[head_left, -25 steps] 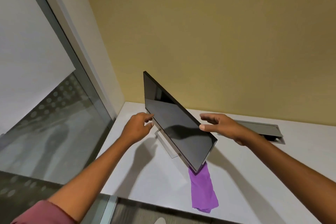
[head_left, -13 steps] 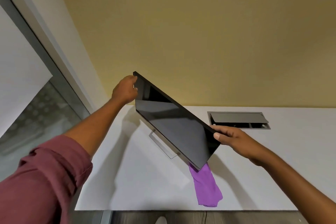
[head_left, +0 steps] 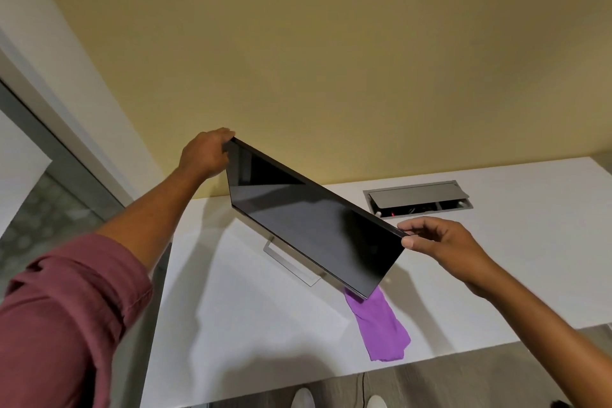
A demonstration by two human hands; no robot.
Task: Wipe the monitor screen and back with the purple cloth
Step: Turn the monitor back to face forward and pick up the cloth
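Now holds the monitor (head_left: 311, 225) tilted above the white table (head_left: 248, 325), with the dark screen facing up toward the camera. Grips the far upper corner with the left hand (head_left: 207, 154), its fingers (head_left: 225, 133) curled over the top edge. Pinches the near right corner with the right hand (head_left: 440, 245), thumb on the screen side and fingers (head_left: 415, 226) only narrowly apart, touching the top edge. Cannot tell whether the silver stand (head_left: 288, 262) below the screen touches the table. Purple cloth (head_left: 381, 331) lying on the table just under the lowest monitor corner, partly hidden by it, near the front edge, apart from both hands. Behind the monitor, set into the table, an open grey cable hatch (head_left: 417, 199) with a small red light inside. On the left arm, a rolled dark red sleeve (head_left: 66, 308).
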